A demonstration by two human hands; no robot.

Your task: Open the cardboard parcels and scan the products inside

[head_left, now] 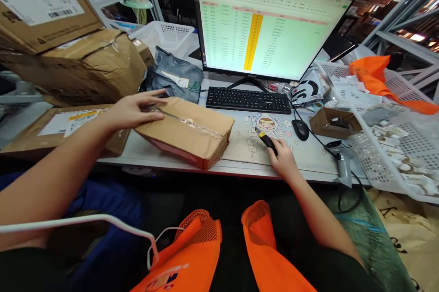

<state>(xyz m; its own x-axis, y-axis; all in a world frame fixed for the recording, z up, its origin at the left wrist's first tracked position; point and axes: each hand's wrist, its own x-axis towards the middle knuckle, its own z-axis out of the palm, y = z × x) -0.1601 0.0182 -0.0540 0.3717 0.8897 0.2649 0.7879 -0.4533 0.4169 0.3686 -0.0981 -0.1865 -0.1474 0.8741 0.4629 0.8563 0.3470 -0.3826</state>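
Along the front edge of the table [315, 161], our box [188, 129] lay lengthwise left to right, its right end slanting nearer. Our left hand [133, 111] spread over its left end; our right hand [283, 159] gripped the cutter [266, 140], its tip pointing far left. The keyboard [248, 100] stood beyond, the mouse [301, 130] rightward.

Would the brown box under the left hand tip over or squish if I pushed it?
The box probably won't tip easily, because it looks wider than tall. Its creased cardboard might squish a bit. I can't tell its weight.
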